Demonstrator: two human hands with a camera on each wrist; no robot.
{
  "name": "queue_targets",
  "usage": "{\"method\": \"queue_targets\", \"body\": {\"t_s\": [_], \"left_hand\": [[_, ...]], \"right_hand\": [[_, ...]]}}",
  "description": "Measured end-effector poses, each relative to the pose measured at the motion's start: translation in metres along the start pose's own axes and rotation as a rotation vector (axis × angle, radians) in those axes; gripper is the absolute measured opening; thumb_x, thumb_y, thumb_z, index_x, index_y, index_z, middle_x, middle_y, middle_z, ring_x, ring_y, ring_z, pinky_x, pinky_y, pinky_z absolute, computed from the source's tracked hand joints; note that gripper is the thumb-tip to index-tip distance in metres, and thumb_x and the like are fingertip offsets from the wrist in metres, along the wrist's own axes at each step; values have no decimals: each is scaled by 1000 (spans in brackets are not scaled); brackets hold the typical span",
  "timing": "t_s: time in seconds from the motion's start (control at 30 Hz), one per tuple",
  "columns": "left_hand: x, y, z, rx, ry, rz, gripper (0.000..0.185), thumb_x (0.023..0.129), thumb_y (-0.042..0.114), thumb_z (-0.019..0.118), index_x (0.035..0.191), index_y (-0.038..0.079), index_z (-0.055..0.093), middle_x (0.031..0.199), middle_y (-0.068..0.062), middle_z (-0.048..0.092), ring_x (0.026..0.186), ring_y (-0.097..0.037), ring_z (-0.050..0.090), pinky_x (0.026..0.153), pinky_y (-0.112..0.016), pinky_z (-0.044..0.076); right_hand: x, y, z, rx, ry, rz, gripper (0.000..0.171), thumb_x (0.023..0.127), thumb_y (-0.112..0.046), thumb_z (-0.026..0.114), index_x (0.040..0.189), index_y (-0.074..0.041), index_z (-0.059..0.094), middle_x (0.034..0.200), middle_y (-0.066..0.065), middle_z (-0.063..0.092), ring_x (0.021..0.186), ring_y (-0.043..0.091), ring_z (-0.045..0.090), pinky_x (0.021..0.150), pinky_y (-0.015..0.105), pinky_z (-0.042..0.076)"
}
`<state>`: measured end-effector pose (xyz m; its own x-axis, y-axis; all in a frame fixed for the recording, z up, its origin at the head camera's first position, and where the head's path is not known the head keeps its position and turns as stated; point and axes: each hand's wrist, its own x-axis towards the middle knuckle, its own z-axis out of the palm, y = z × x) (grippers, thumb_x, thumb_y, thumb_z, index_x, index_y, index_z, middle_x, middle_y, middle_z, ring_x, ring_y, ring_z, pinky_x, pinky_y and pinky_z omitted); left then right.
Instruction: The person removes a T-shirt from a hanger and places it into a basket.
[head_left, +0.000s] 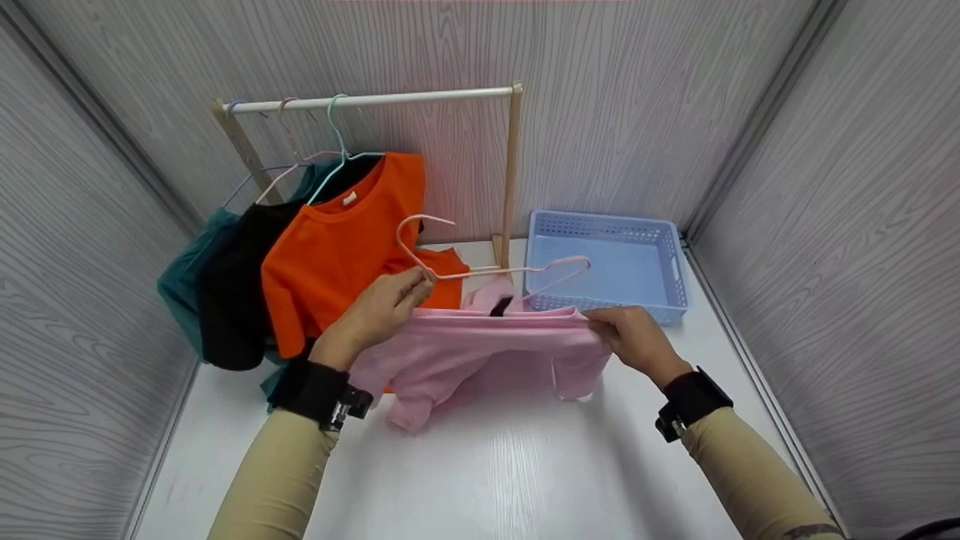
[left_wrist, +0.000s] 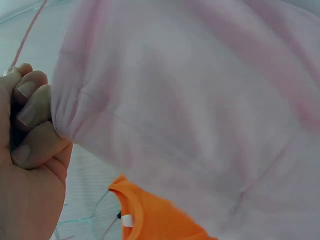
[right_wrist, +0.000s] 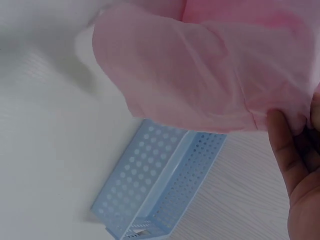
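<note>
Head view: my left hand point(head_left: 386, 304) grips pink hanger point(head_left: 491, 271) plus left end of pink shirt point(head_left: 480, 352); my right hand point(head_left: 634, 337) pinches shirt's right end. Shirt stretched between hands, hanging just above worktop point(head_left: 510, 465). Blue basket point(head_left: 607, 262) behind right hand; orange shirt point(head_left: 345, 247) on rack point(head_left: 375, 101) behind left.

Left wrist view: fingers point(left_wrist: 30, 105) curled tight on shirt edge point(left_wrist: 190, 110), orange shirt point(left_wrist: 155, 217) below.

Right wrist view: thumb point(right_wrist: 282, 137) clamps shirt point(right_wrist: 200, 80); basket point(right_wrist: 160, 185) beneath on worktop point(right_wrist: 45, 150).
</note>
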<state>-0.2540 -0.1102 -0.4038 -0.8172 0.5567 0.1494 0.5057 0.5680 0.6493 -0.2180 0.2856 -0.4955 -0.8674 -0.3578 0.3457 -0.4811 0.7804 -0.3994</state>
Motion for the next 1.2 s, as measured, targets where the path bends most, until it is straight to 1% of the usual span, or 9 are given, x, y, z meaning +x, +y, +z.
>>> {"method": "queue_targets", "body": {"t_s": [0.2,0.43,0.53,0.63,0.73,0.83,0.97,1.1,1.2], "left_hand": [[6,9,2,35,-33,-37,22,102,30,49,112,14,61,76,0,51,79,-18,54,74,-31,45],[19,19,13,101,-76,-61,22,103,32,48,108,15,61,69,1,47,70,-18,54,69,-31,42],[28,24,17,101,-74,-67,23,103,33,48,107,15,62,68,-1,52,62,-16,56,68,-31,45],[37,30,22,123,-42,-69,23,103,33,48,107,15,63,69,-1,55,63,-17,58,70,-32,47],[47,34,27,124,-26,-77,23,103,35,48,106,17,62,71,-1,56,64,-16,58,65,-30,49],[56,36,32,96,-22,-81,22,103,37,47,102,19,60,70,1,58,56,-13,59,60,-28,50],[65,39,34,67,3,-84,23,104,39,44,103,20,57,68,0,57,49,-12,59,59,-29,49],[69,41,32,66,47,-107,23,104,37,44,107,19,58,68,-1,56,51,-14,59,59,-29,47],[67,39,26,81,70,-131,25,104,36,44,106,16,59,71,-1,56,54,-14,58,57,-27,47]], "right_hand": [[2,-9,6,-25,-1,15,19,92,-4,63,107,-8,74,101,10,75,94,28,71,82,43,56],[14,-36,21,3,14,41,17,95,-7,59,106,-10,71,98,7,74,87,23,70,75,40,55],[19,-45,27,21,6,20,19,95,-6,57,108,-10,71,100,7,74,86,20,69,75,38,55],[24,-52,35,43,-12,-1,19,95,-5,57,108,-9,71,101,6,74,83,18,67,75,37,54],[28,-59,42,71,-38,-10,19,96,-6,56,108,-9,71,101,6,73,84,18,67,76,37,54],[31,-66,49,94,-75,-17,19,96,-8,57,108,-10,71,101,6,73,89,19,68,80,38,54],[30,-73,58,126,-155,-34,18,95,-10,59,108,-11,72,102,4,74,97,20,69,86,39,54],[23,-72,68,155,-239,-70,17,95,-12,61,107,-11,72,101,4,74,95,18,69,85,36,54],[15,-65,71,183,-291,-81,15,93,-11,62,105,-9,72,99,5,73,92,18,69,83,36,54]]}}
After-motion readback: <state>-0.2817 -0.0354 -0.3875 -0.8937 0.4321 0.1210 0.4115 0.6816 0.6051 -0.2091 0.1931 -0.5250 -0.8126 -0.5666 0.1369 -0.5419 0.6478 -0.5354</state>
